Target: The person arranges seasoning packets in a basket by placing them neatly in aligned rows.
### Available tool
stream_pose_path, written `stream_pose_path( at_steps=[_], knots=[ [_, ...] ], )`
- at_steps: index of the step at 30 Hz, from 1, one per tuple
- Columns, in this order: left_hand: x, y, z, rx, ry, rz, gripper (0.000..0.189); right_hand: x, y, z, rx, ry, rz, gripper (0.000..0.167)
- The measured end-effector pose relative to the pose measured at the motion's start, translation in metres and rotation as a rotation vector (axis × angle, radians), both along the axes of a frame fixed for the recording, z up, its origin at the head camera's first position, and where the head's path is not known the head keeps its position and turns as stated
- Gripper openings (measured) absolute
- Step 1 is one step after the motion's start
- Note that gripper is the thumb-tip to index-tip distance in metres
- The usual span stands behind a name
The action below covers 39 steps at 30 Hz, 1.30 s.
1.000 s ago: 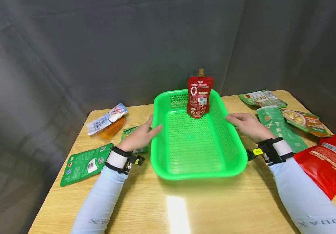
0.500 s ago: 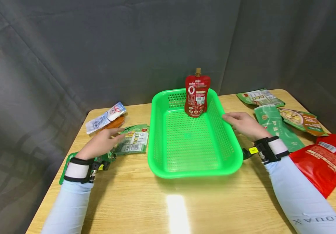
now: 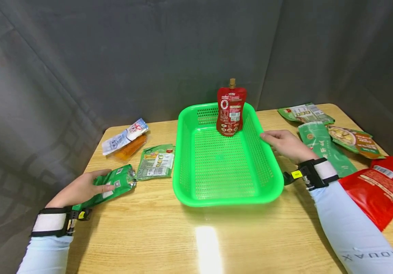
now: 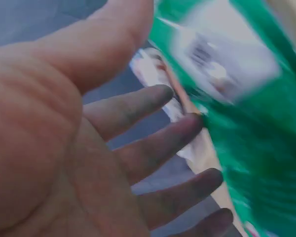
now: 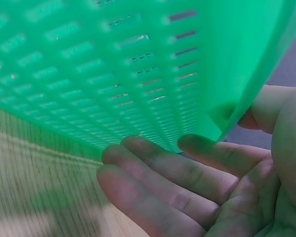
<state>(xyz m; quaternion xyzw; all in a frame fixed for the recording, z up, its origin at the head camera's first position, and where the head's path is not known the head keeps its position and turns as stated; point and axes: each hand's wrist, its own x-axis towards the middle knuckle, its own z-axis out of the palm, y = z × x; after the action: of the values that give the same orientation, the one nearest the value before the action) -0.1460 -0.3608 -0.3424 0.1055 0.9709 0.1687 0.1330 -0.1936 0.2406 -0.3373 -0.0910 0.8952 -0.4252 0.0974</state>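
My left hand [image 3: 83,188] is at a green pouch [image 3: 122,179] on the table's left side, its thumb overlapping the pouch in the head view. In the left wrist view the fingers are spread and fairly straight, with the fingertips [image 4: 192,121] right at the edge of the green pouch [image 4: 256,128]. On the other side, my right hand [image 3: 287,144] pinches the right rim of a green plastic basket [image 3: 228,201]. Its thumb is over the rim and its fingers [image 5: 158,182] lie under the slotted outer wall [image 5: 153,84]. A red Heinz pouch [image 3: 231,110] with a gold cap stands upright inside the basket's back end.
Left of the basket lie a green-and-clear packet [image 3: 156,161], a white-blue packet [image 3: 124,137] and an orange packet [image 3: 131,147]. To the right are a green pouch [image 3: 324,148], a brown-green packet [image 3: 355,140], another green packet [image 3: 306,113] and a red bag [image 3: 381,186]. Dark cloth [image 3: 183,57] hangs behind.
My left hand has moved from beside the basket's left rim, leftward over the packets, down to the green pouch. My right hand has stayed on the basket rim.
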Motion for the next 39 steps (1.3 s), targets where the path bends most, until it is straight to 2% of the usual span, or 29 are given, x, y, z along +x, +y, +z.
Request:
stream_pose_path(
  at_steps=[7,12,16,26,31,34,39],
  knots=[
    [0.001,-0.013,-0.010,-0.016,-0.016,0.027,0.094,0.001,0.001,-0.001,-0.033,-0.025,0.006,0.073],
    [0.002,-0.018,-0.017,0.021,-0.011,-0.006,0.092,0.000,0.000,-0.003,-0.056,-0.037,0.011,0.071],
    [0.004,-0.022,-0.023,0.015,-0.008,-0.020,0.093,-0.001,-0.002,-0.004,-0.056,-0.038,0.014,0.069],
    [0.001,-0.020,-0.023,0.037,0.004,-0.022,0.091,0.000,0.005,-0.002,-0.051,-0.029,0.018,0.070],
    [0.000,-0.021,-0.024,-0.002,-0.006,0.037,0.089,-0.002,0.005,-0.002,-0.067,-0.032,0.017,0.068],
    [0.002,-0.026,-0.021,-0.041,-0.026,0.109,0.091,-0.004,0.004,-0.005,-0.092,-0.046,0.014,0.067],
    [0.008,-0.033,-0.013,-0.152,-0.080,0.222,0.107,-0.003,0.004,-0.004,-0.093,-0.053,0.014,0.068]
  ],
)
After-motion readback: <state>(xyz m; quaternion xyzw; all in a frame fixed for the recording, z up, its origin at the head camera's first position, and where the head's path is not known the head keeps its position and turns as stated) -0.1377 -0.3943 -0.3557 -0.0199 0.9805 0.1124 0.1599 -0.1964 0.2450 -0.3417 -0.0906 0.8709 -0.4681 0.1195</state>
